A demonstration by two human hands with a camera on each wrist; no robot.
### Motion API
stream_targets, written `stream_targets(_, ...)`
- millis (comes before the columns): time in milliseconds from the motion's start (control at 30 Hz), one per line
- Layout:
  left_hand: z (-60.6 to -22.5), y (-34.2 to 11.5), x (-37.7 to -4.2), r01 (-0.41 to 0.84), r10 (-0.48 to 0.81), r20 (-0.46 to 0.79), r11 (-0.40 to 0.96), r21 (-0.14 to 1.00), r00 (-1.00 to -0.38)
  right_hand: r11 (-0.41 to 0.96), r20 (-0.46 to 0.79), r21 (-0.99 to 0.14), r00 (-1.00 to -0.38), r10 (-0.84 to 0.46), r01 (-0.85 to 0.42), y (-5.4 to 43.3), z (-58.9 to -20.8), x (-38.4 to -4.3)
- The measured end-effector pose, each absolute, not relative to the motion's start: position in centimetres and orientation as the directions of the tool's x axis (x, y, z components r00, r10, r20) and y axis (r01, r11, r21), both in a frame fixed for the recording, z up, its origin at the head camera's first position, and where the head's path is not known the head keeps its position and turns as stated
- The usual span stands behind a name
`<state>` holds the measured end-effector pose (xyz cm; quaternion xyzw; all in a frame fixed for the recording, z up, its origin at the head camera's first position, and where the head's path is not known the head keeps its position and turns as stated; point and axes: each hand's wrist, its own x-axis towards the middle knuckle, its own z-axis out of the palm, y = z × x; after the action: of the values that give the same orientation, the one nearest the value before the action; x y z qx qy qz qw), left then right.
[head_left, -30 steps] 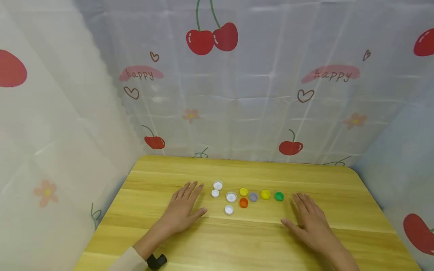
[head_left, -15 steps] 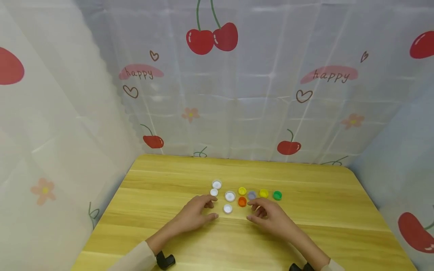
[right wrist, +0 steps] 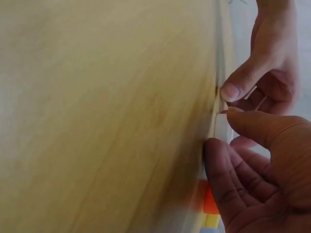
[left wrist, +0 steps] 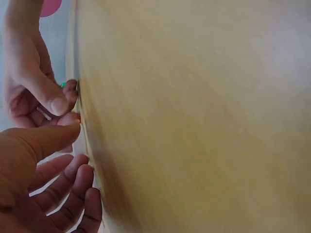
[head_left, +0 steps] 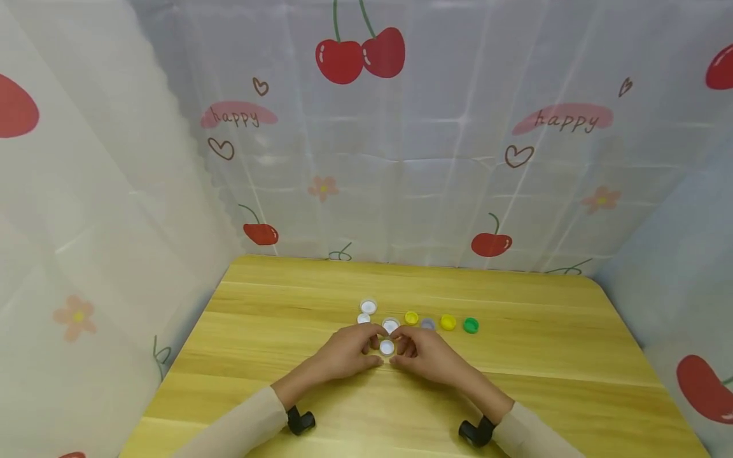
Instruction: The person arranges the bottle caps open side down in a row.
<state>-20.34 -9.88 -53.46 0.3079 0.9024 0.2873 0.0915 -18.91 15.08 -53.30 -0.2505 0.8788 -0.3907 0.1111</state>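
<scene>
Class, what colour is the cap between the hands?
The cap is white, clearest in the head view.

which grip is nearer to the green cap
Right. The right grip sits just right of the white cap closest to the person, with the green cap farther right; the left grip is on that white cap's left side.

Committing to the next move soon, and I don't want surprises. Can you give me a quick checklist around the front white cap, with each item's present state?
1. Front white cap visible from the head: ok.
2. Left grip on its left side, right grip on its right: ok.
3. Either grip actually touching it: cannot tell.
4. Free space just beyond it: not ok, a second white cap sits close behind.
5. Orange cap visible from the head: not ok, only the wrist views show it.
6. Green cap clear of both grips: ok.
</scene>
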Motion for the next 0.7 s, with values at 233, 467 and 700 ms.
stream_targets(233,-53.72,-9.19,-20.56,0.487,0.595,0.020,0.637,0.597,-0.803,0.569,0.038,-0.726,-0.849,-0.527,-0.386,14.11,-53.48,-19.11)
stream_targets(467,-53.52,-8.95,-20.60,0.502,0.598,0.022,0.652,0.568,-0.801,0.577,0.056,-0.712,-0.852,-0.521,-0.399,13.98,-53.57,-19.13)
stream_targets(700,-53.62,-8.90,-20.66,0.506,0.596,0.021,0.662,0.552,-0.803,0.585,0.061,-0.700,-0.850,-0.524,-0.410,14.02,-53.75,-19.23)
